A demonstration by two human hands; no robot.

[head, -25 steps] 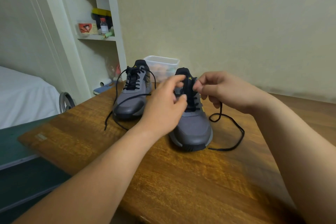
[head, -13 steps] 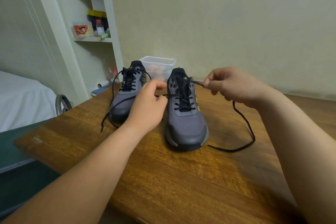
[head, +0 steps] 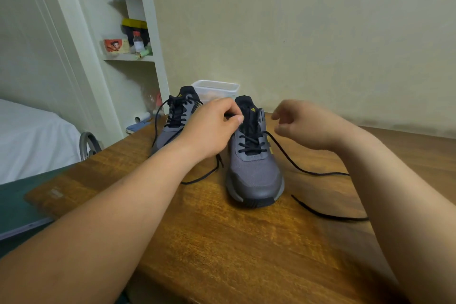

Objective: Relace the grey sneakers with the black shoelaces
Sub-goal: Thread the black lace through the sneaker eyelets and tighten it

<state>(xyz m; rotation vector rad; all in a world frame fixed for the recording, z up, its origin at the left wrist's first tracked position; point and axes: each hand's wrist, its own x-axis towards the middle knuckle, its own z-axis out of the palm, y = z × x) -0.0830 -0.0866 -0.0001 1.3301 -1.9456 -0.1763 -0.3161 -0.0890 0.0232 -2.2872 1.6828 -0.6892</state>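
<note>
The nearer grey sneaker (head: pixel 254 175) stood toe-out at the middle of the surface (head: pixel 246 242). Its pair (head: pixel 172 131) sat toward the far left corner, in front of a clear plastic tub (head: pixel 216 87) at the far edge. The left hand (head: pixel 214 128) pinched thumb to forefinger at the top of the nearer sneaker's tongue, apparently on the black shoelace (head: pixel 308 171), though the pinch itself was too dark to be sure of. The right hand (head: pixel 303 123) hovered just beside the shoe with its fingers loosely curled and holding nothing. One free run of the lace trailed from an eyelet toward the right edge and passed behind the forearm.

The lower rows looked crossed already, so the step was probably threading an upper eyelet. To do it well, the pinch would have to sit close to the lace tip so it did not buckle at the hole. The right hand should brace the collar or take up the loose run. Both ends should be drawn to an even length before the next crossing, with the forearm kept off the trailing lace.
</note>
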